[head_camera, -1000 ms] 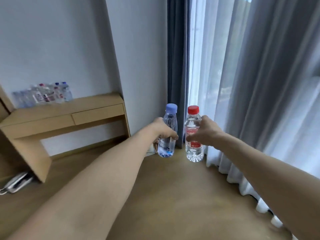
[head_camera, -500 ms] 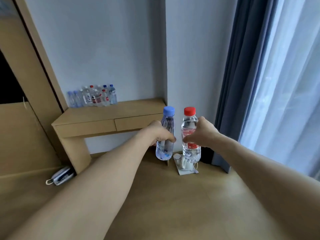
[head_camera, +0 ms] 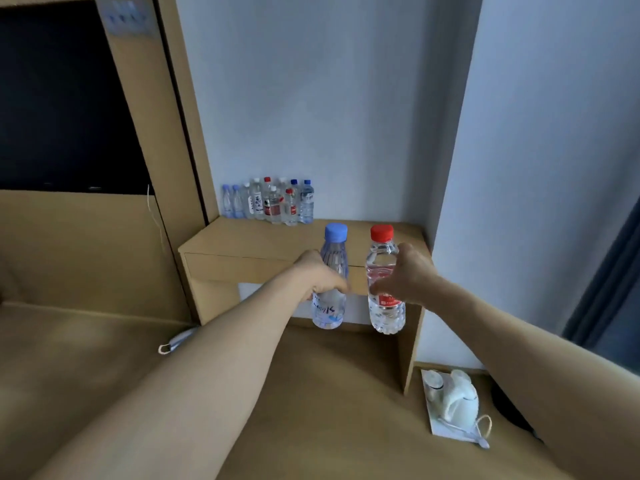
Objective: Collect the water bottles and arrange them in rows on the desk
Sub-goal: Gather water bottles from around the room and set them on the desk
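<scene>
The left hand (head_camera: 320, 277) grips a ribbed clear plastic blue-capped bottle (head_camera: 331, 282); the right hand (head_camera: 405, 277) grips a red-capped bottle (head_camera: 383, 296). Both are upright before the smooth wooden surface (head_camera: 256, 237), where clustered bottles (head_camera: 270, 202) stand at the back.

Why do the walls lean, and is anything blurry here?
Head view: the wide-angle lens tilts the wall edges and stretches the forearms. Head view: the bottle group at the back of the desk is small and soft, labels unreadable. Head view: the held blue-capped bottle and red-capped bottle look sharper.
</scene>
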`<state>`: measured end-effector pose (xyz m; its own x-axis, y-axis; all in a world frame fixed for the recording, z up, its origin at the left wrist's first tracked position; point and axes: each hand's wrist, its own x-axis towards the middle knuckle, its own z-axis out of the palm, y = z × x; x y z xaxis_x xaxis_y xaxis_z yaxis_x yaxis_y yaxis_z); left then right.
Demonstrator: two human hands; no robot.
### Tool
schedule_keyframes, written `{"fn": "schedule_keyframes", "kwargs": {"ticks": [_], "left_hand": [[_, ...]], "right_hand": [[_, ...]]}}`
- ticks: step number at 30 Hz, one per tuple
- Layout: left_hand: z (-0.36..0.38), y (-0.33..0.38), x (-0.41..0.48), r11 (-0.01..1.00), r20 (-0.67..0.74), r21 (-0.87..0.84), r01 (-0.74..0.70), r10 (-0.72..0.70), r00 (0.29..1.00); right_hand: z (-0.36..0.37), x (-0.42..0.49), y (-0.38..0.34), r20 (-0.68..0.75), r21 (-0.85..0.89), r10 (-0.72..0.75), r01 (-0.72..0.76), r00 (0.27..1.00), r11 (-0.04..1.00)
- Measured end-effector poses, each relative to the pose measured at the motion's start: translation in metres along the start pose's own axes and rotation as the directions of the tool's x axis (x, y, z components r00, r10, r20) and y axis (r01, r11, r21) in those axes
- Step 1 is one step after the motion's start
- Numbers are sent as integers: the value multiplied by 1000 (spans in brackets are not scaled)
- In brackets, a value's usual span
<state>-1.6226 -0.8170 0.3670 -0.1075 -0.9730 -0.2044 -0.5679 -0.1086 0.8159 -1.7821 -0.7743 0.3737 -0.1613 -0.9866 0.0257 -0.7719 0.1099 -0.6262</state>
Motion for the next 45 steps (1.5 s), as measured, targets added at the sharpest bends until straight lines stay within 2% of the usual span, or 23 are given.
{"fn": "schedule_keyframes", "kwargs": {"ticks": [10,22,35,39,45], "left_hand": [[-74,-28,156,993,-117,10,116,-115,987],[-187,-64,375,991,-136,44,124,-117,984],[-209,-97,580,974,-129,45,223,-215,968],[-203,-93,650,959,-135,42,280,-272,953],[-187,-106,732,946,-155,3,325,-321,934]], "right_hand": [[74,172,-59,141,14,-108,108,984,994],[166,379,-137,182,163,-48,18,982,986],[244,580,-144,214,15,-44,42,976,999],[254,652,-135,261,-20,-23,29,965,999],[278,729,-109,252,-58,17,-2,967,998]]}}
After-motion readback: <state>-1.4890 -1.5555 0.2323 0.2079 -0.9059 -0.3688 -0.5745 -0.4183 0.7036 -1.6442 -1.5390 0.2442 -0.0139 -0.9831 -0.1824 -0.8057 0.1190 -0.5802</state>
